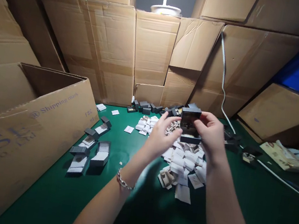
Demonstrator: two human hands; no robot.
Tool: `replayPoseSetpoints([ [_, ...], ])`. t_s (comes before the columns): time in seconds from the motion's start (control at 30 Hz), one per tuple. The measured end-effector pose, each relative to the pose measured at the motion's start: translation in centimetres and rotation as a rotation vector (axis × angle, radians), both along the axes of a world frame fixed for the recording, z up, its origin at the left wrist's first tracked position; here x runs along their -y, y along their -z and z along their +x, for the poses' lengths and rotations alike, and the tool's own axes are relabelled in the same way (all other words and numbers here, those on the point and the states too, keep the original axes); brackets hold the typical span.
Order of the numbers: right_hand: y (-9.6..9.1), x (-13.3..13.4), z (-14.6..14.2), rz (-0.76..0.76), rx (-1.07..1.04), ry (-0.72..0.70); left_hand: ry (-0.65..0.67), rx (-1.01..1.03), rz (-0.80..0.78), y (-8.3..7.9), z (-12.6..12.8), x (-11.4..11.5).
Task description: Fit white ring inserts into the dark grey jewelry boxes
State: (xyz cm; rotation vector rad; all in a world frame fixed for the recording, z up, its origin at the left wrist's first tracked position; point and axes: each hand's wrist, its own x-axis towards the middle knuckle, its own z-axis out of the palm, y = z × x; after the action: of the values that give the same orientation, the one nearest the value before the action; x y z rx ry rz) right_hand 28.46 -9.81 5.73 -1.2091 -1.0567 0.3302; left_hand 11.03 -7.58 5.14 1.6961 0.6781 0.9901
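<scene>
Both my hands are raised over the green table (248, 218) around a small dark hinged box (190, 124) whose lid stands open. My right hand (212, 135) grips the box from the right side, fingers curled round it. My left hand (163, 133) meets it from the left, thumb and fingers pinched near the box's inside; anything between them is too small to make out. A bracelet sits on my left wrist. Below the hands lies a heap of small white cards and inserts (183, 166).
Several open dark boxes with white inserts (89, 151) lie to the left beside a large open carton (21, 133). More dark boxes (150, 108) sit at the back against stacked cartons. A white cable (283, 180) and a packet (281, 155) lie at right.
</scene>
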Motion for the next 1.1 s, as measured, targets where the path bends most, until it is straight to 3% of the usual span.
replayPoseSetpoints([
  [0.03, 0.3, -0.4, -1.7, -0.006, -0.079, -0.078, 0.1, 0.057, -0.102, 0.2, -0.5, -1.0],
  [0.17, 2.4, -1.8, -5.4, 0.017, -0.29, -0.249, 0.221, 0.161, -0.397, -0.1, -2.9, -3.0],
  [0.27, 3.7, -2.5, -6.1, 0.006, -0.326, -0.268, 0.309, 0.106, -0.347, -0.5, -4.1, -3.2],
  [0.43, 3.7, -2.7, -6.7, -0.09, -0.4, -0.294, 0.279, -0.05, -0.228, 0.0, -4.0, -3.4],
  [0.6, 4.5, -3.4, -6.2, -0.126, -0.496, -0.283, 0.189, 0.067, -0.34, 0.4, -4.0, -4.3],
  [0.67, 5.7, -3.9, -5.5, -0.249, -0.252, -0.206, 0.087, 0.15, -0.403, 0.3, -4.2, -4.8],
  [0.77, 7.9, -4.0, -4.7, -0.561, 0.618, -0.184, -0.012, 0.223, -0.442, 0.2, -4.7, -5.3],
  [0.83, 9.2, -3.8, -4.9, -0.759, 0.999, -0.217, -0.006, 0.232, -0.478, 0.2, -4.9, -5.5],
  [0.9, 10.1, -3.5, -5.5, -0.86, 1.099, -0.252, 0.012, 0.216, -0.515, 0.2, -5.0, -5.6],
  [1.1, 10.7, -3.3, -6.9, -0.837, 1.132, -0.292, 0.053, 0.171, -0.507, 0.5, -4.8, -5.5],
])
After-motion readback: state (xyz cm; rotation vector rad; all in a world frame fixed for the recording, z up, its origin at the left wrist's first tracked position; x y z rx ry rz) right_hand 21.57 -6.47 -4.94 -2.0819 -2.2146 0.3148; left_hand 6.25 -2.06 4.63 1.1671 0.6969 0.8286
